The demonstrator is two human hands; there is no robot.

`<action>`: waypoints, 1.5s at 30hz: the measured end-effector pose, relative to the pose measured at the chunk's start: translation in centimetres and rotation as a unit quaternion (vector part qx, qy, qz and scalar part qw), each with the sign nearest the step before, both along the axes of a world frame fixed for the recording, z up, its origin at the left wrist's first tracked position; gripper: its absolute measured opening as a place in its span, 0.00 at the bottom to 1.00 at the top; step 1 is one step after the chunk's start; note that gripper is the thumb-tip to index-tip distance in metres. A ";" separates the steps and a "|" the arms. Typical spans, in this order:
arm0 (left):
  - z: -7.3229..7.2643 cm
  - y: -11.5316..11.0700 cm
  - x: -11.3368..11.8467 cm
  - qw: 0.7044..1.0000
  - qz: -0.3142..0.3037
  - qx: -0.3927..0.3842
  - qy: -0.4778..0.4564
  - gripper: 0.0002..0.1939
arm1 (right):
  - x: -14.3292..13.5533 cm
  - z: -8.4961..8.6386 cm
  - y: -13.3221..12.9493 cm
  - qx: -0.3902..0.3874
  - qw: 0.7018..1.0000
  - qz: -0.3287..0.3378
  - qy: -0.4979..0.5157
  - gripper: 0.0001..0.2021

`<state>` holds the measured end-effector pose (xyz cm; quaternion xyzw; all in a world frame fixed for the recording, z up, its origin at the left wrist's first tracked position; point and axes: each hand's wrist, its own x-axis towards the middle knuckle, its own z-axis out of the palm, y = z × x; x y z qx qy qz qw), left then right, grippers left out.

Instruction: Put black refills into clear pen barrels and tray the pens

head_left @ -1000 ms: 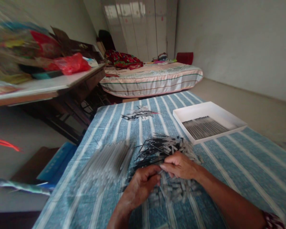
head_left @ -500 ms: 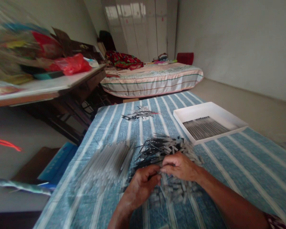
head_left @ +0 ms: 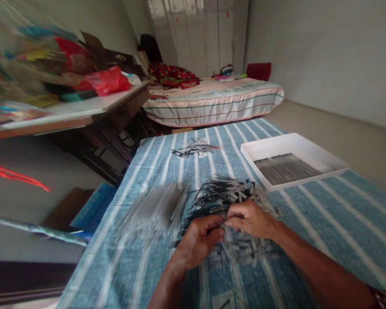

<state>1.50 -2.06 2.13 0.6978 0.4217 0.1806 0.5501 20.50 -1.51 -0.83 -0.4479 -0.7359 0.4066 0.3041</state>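
Observation:
My left hand point(head_left: 201, 240) and my right hand point(head_left: 252, 219) meet at their fingertips over a loose pile. Both are pinched closed on something too small to make out. Beneath and behind them lie thin black pieces point(head_left: 212, 195), with short grey caps or tubes point(head_left: 247, 251) nearer me and to the right. Left of my hands, a stack of long pale translucent tubes point(head_left: 154, 210) rests on the striped blue cloth point(head_left: 122, 274). At the right, a white tray point(head_left: 309, 182) holds a row of dark, slender pieces point(head_left: 286, 168).
A small heap of dark pieces point(head_left: 196, 148) lies at the cloth's far side. The side table point(head_left: 93, 109) at left carries a red plastic bag point(head_left: 107, 81) and other bags. Beyond stands a bed point(head_left: 212, 103). Orange-red strands point(head_left: 16, 175) hang at far left.
The whole view has shifted, so the table and the things on it appear farther right and slightly higher. My hands remain together over the pile, still pinched.

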 end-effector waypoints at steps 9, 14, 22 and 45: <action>-0.1 -0.2 0.1 0.999 -0.001 0.008 -0.036 0.07 | 0.1 0.3 -0.3 -0.013 1.000 0.012 -0.003 0.16; -0.7 -0.2 0.2 0.998 0.013 0.054 -0.034 0.07 | 0.1 0.1 -0.4 -0.027 1.000 0.010 -0.001 0.13; -0.2 -0.2 -0.2 0.986 -0.010 0.163 0.031 0.09 | 0.1 -0.1 -0.5 -0.043 0.999 -0.016 0.024 0.18; -0.4 0.6 -1.3 0.950 0.271 0.153 0.027 0.11 | -2.5 1.2 -3.0 0.134 0.902 0.161 -0.377 0.15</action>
